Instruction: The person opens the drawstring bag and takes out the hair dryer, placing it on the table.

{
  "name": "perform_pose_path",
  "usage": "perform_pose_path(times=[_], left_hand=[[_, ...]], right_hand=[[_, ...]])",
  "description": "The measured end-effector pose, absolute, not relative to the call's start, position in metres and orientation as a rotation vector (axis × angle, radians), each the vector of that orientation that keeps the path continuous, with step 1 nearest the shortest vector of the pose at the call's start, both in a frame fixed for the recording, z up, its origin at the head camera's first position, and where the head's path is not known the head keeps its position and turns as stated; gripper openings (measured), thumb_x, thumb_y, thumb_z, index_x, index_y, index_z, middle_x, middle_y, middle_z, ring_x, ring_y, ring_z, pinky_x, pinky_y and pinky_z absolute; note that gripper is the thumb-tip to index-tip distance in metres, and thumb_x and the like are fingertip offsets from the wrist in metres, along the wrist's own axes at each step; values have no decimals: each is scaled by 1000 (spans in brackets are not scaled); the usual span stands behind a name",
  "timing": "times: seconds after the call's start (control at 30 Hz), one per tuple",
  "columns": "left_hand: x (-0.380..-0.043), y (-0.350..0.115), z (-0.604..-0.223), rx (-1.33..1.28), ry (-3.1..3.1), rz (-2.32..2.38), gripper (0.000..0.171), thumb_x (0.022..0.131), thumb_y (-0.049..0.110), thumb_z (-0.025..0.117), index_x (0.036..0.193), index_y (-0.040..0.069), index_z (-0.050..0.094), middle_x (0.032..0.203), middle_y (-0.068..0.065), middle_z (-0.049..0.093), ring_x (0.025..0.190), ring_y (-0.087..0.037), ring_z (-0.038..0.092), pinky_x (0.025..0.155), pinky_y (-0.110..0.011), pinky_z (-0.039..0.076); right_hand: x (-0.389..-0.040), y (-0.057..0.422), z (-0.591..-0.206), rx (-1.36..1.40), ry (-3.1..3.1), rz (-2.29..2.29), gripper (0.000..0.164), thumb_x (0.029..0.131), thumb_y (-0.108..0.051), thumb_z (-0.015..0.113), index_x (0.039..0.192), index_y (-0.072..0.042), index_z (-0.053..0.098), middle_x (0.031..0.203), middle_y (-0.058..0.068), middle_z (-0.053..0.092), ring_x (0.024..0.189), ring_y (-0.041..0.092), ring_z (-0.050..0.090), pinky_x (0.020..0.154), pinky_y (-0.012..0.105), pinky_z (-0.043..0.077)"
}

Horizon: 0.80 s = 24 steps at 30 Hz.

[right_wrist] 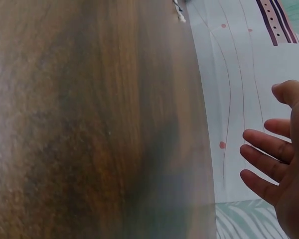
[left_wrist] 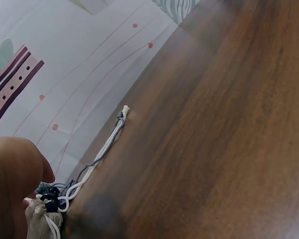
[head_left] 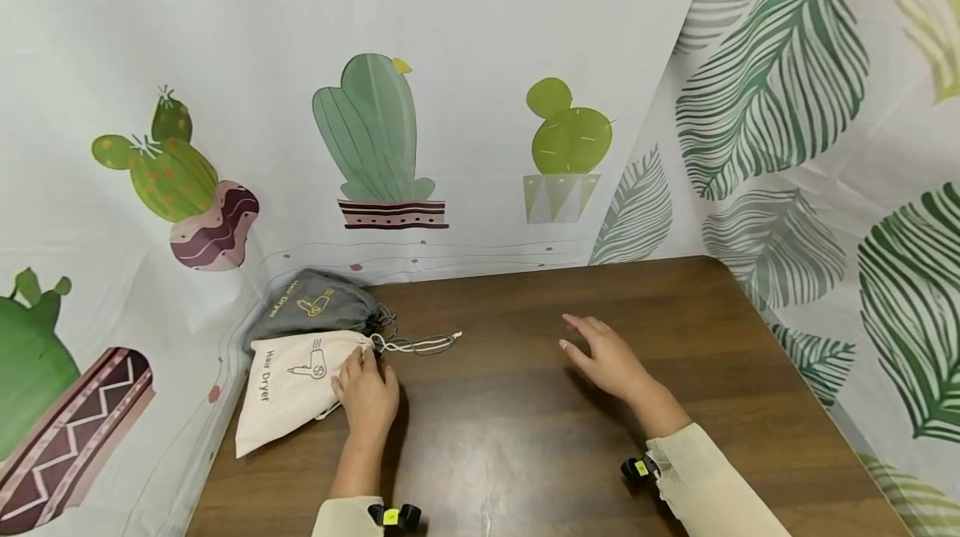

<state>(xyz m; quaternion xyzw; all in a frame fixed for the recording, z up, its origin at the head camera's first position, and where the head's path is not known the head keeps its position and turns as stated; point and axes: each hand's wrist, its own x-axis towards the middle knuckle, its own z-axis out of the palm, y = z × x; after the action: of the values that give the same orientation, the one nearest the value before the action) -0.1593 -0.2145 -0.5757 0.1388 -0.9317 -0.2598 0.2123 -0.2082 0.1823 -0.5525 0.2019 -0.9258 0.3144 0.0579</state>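
A cream drawstring bag [head_left: 296,383] printed "Hair Dryer" lies on the left side of the table. My left hand [head_left: 369,393] is at its gathered neck, fingertips over the fabric and thumb apart from them. In the left wrist view, the bag's neck [left_wrist: 39,219] shows right beside my bent fingers. Behind it lies a grey drawstring bag [head_left: 315,303] with the same words, partly covered by the cream one. White and grey cords [head_left: 420,343] from the necks trail rightward together. Away to the right, my right hand [head_left: 611,360] hovers over the table with spread fingers, holding nothing.
Both bags rest on a brown wooden table [head_left: 495,420]. A white cloth with cactus prints [head_left: 465,37] hangs along its back and left edges. Leaf-printed cloth [head_left: 795,103] borders the right. A black wrist strap [head_left: 637,469] is on the right sleeve.
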Motion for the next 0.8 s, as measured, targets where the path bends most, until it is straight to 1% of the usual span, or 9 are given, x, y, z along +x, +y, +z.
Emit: perform_pose_path(times=[0.13, 0.4, 0.63, 0.8], left_hand=[[-156, -214, -576, 387, -2592, -746, 51, 90, 12, 65, 135, -9, 56, 143, -29, 49, 136, -49, 40, 113, -75, 17], [-153, -212, -577, 369, -2585, -777, 51, 89, 11, 66, 135, -10, 56, 145, -29, 49, 136, -49, 41, 114, -72, 18], [-150, -211, -576, 352, -2578, -800, 51, 90, 13, 65, 135, -9, 57, 144, -29, 50, 137, -46, 40, 115, -72, 17], [-147, -210, -576, 351, -2570, -806, 50, 90, 13, 65, 134, -9, 58, 143, -28, 51, 136, -46, 42, 115, -70, 19]], right_hand=[[-206, 178, -552, 616, -2810, 959, 54, 101, -37, 61, 146, -8, 52, 126, 10, 66, 122, 33, 61, 103, 54, 49], [-204, 170, -551, 669, -2821, 953, 53, 102, -38, 59, 146, -9, 52, 126, 14, 66, 120, 32, 62, 102, 54, 50], [-203, 161, -550, 705, -2817, 952, 53, 102, -41, 58, 145, -10, 53, 127, 10, 66, 120, 31, 63, 102, 53, 51], [-202, 156, -549, 734, -2820, 951, 53, 102, -41, 57, 145, -10, 53, 127, 10, 66, 121, 31, 63, 102, 53, 51]])
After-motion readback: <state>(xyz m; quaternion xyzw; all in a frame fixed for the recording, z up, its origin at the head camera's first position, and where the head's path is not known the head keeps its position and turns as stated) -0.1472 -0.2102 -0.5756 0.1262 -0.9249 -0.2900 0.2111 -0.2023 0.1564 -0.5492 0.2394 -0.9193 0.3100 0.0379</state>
